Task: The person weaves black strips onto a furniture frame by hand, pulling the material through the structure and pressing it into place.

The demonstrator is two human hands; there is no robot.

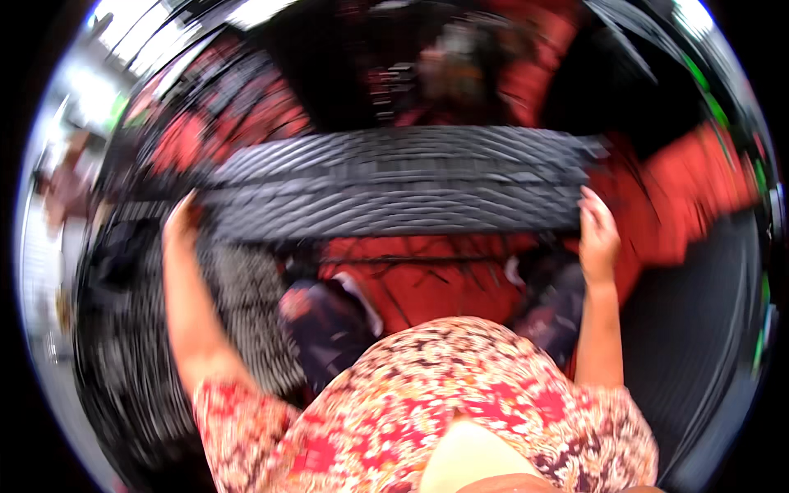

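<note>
A long dark grey panel with rows of wavy ridges (394, 209) stretches across in front of me, above my knees. My left hand (182, 220) is closed on its left end, the fingers partly hidden behind the edge and smeared by motion. At the opposite end, my right hand (599, 234) grips the panel's edge with bent fingers. The panel lies nearly level, with a darker seam running along its length. Motion blur hides its finer detail, so I cannot tell its exact kind.
Grey ridged pieces (140, 345) are piled at my left. A dark ridged surface (699, 312) lies at my right. Red sheeting (419, 287) with dark strands covers the ground between my legs. Black shapes and a blurred heap (460, 70) stand beyond the panel.
</note>
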